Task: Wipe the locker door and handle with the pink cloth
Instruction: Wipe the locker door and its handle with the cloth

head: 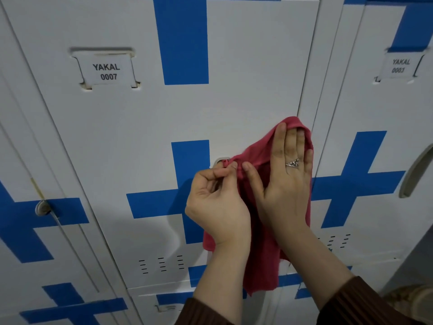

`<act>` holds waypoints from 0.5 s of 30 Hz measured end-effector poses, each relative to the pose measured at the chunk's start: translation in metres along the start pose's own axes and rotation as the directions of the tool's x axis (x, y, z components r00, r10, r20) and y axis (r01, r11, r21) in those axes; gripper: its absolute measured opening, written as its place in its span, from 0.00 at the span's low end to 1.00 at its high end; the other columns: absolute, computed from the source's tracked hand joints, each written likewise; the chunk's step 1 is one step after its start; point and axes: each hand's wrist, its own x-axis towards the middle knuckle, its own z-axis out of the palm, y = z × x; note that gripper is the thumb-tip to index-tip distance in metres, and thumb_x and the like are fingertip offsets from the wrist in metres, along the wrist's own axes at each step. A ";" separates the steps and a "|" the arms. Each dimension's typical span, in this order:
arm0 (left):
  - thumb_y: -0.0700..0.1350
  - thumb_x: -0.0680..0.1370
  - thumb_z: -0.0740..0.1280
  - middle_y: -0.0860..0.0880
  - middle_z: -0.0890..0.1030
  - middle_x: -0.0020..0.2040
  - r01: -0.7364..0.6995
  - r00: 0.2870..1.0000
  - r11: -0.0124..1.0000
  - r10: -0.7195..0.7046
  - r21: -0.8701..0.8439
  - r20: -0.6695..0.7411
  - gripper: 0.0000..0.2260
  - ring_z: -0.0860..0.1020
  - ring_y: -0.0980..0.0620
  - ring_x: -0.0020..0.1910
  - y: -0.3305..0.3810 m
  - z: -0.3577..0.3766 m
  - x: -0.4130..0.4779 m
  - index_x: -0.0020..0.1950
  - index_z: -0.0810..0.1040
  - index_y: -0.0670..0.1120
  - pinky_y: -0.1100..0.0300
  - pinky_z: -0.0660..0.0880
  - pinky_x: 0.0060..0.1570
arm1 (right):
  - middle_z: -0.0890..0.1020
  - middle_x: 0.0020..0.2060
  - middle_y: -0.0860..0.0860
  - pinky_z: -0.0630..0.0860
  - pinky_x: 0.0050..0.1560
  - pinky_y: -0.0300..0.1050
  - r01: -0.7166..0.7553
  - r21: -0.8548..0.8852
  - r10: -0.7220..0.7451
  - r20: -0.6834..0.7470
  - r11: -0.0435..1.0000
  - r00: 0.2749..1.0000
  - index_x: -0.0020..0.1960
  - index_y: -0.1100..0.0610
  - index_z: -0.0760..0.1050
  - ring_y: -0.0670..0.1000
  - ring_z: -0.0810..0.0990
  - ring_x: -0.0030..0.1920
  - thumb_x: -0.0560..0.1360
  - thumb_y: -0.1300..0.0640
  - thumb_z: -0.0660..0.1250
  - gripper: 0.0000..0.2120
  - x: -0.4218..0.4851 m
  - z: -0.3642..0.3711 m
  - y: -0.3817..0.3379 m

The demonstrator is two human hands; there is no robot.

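The white locker door [121, 127] with blue cross stripes and a label reading YAKAL 0007 fills the view. Its handle [220, 160] shows only as a small pale edge, mostly covered by the pink cloth [262, 254]. My left hand [218, 200] pinches the cloth's upper left edge right at the handle. My right hand [288, 174], wearing a ring, lies flat with fingers up, pressing the cloth against the door near its right edge. The cloth's lower part hangs loose below both wrists.
A neighbouring locker [384, 141] stands to the right, labelled YAKAL, with a curved grey handle [414, 174]. Another locker to the left has a round lock [42, 208]. Vent slots [161, 263] sit low on the door, with a lower locker beneath.
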 end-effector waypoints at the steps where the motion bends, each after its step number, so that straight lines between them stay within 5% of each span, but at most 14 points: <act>1: 0.28 0.68 0.72 0.46 0.82 0.35 -0.030 1.000 0.999 0.030 0.011 0.007 0.15 0.82 0.59 0.41 -0.002 0.000 0.000 0.31 0.75 0.46 0.70 0.76 0.41 | 0.52 0.70 0.52 0.43 0.72 0.48 0.002 0.003 -0.002 -0.003 1.000 1.000 0.73 0.60 0.49 0.47 0.48 0.72 0.76 0.43 0.55 0.33 0.000 0.000 0.000; 9: 0.35 0.71 0.72 0.57 0.81 0.36 -0.386 0.917 0.904 0.354 0.185 0.182 0.12 0.82 0.56 0.48 -0.019 -0.016 0.009 0.36 0.74 0.50 0.71 0.74 0.43 | 0.53 0.70 0.52 0.44 0.72 0.48 0.003 0.006 -0.003 -0.010 1.000 1.000 0.73 0.61 0.49 0.50 0.49 0.72 0.77 0.43 0.54 0.33 -0.002 0.002 0.000; 15: 0.37 0.69 0.75 0.62 0.78 0.37 -0.378 0.912 0.866 0.288 0.328 0.291 0.07 0.80 0.65 0.39 -0.014 -0.031 0.013 0.42 0.78 0.44 0.74 0.74 0.42 | 0.54 0.70 0.53 0.45 0.72 0.49 0.014 -0.019 -0.014 0.003 1.000 1.000 0.73 0.61 0.49 0.54 0.53 0.72 0.78 0.41 0.51 0.32 -0.013 0.005 0.000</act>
